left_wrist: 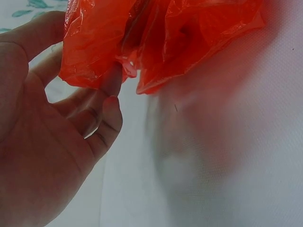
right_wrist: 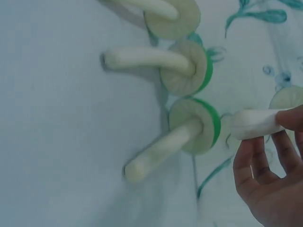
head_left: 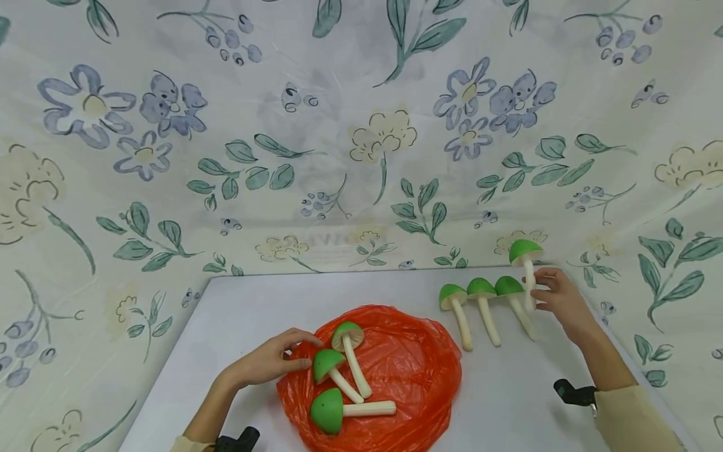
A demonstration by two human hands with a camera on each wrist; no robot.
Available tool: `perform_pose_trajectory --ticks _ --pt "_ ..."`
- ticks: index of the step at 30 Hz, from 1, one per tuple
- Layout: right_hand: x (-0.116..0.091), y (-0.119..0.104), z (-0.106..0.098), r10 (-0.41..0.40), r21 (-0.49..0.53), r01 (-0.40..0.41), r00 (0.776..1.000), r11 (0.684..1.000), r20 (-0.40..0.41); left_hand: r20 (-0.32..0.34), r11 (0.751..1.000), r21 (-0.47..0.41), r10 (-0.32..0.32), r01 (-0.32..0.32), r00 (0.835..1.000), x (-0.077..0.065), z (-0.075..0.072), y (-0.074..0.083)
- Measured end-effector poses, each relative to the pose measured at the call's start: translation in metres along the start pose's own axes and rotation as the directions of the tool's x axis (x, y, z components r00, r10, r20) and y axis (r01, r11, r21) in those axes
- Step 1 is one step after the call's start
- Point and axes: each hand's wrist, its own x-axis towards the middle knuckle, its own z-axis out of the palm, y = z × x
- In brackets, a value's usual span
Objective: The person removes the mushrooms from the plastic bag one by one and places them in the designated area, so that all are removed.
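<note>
Table (head_left: 243,307): white, flat top, straight far edge; near side runs out of the head view. Directly on it: one red bag (head_left: 418,376), plastic, spread open, rim crumpled. To its right, a row of three mushrooms: left (head_left: 460,320), middle (head_left: 489,320), right (head_left: 522,317). All lie on their sides, green caps by the far edge, pale stems slanting nearward and right. Left stem's tip: just beside the bag.

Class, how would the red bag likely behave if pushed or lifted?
The red bag would probably fold floppily, since its rim is crumpled and creased. Its thin-looking, shiny film suggests little weight of its own. Lifting one side might tip the three mushrooms inside.
</note>
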Motion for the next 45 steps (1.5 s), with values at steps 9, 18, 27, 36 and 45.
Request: perform_pose_trajectory --ticks 9,18,27,36,45 --pt "0.002 0.027 -0.018 0.137 -0.102 -0.138 0.99 0.985 -0.019 -0.007 1.0 -0.014 -0.011 0.011 1.0 -0.004 0.0 0.001" --pt "0.001 0.048 -0.025 0.242 -0.16 -0.238 0.97 0.958 -0.001 -0.009 1.0 0.012 -0.017 0.017 1.0 -0.004 -0.001 0.002" --pt "0.003 0.056 -0.023 0.284 -0.211 -0.275 0.959 0.938 0.016 0.0 1.0 0.02 -0.004 0.004 1.0 0.002 -0.002 0.001" --pt "-0.001 0.064 -0.023 0.298 -0.218 -0.29 0.955 0.932 0.004 0.003 1.0 0.001 0.005 -0.005 1.0 -0.002 -0.001 0.0" --pt "-0.003 0.068 -0.022 0.31 -0.157 -0.312 0.95 0.937 -0.041 -0.002 1.0 0.02 0.016 -0.016 1.0 -0.002 -0.001 0.0"
